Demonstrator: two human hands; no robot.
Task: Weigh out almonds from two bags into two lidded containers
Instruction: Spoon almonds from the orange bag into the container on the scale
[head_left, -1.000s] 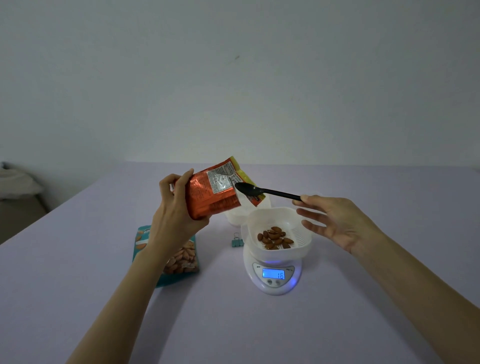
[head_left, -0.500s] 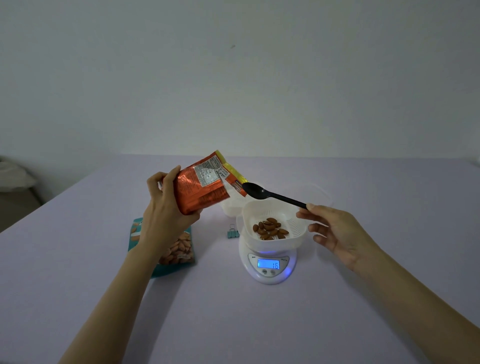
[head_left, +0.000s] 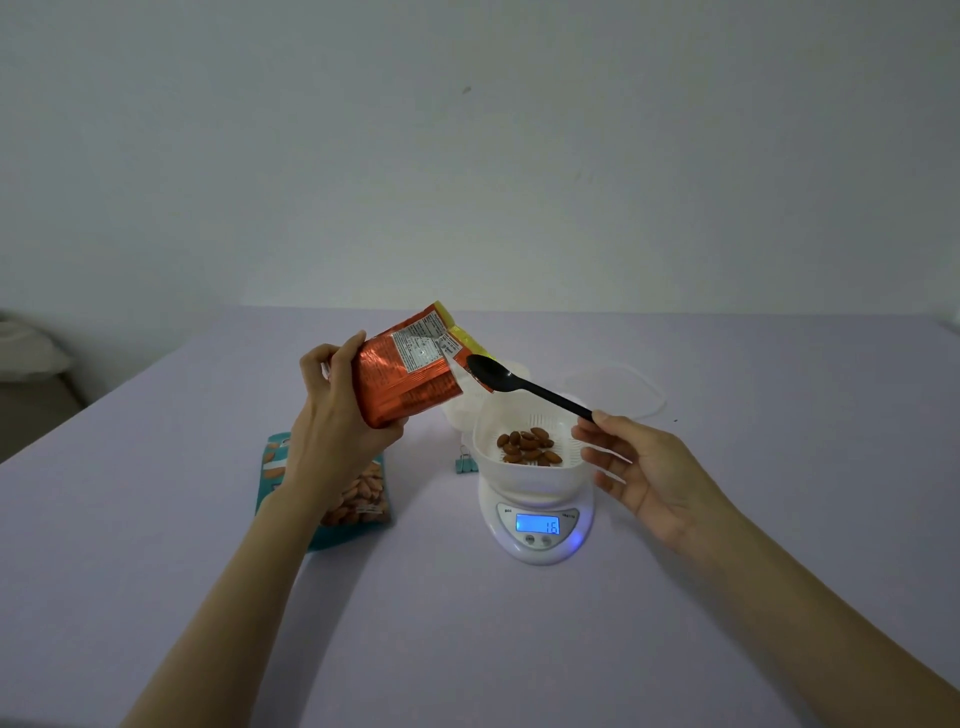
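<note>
left to right, on a pale lilac table (head_left: 467, 649): a teal bag of almonds (head_left: 345, 512) lies flat, partly hidden beneath the left forearm. above it the left hand (head_left: 337, 415) grips an orange foil bag (head_left: 410, 379) by its lower end, fingers curled round the back and thumb on the near side, the bag held clear of the table and tilted with its open mouth toward the right. a black spoon (head_left: 524, 387) has its bowl at that mouth. below the bag, a small teal binder clip (head_left: 466, 464) stands just beside the white digital scale (head_left: 540, 535), whose lit display reads 16. a white slotted bowl (head_left: 519, 478) sits on the scale and holds a small heap of almonds (head_left: 530, 447). behind it stand a white container (head_left: 460, 413) and, further right, a clear lid (head_left: 652, 395). the right hand (head_left: 649, 467) pinches the tip of the spoon handle at its fingertips, remaining fingers loosely spread, just right of the bowl.
</note>
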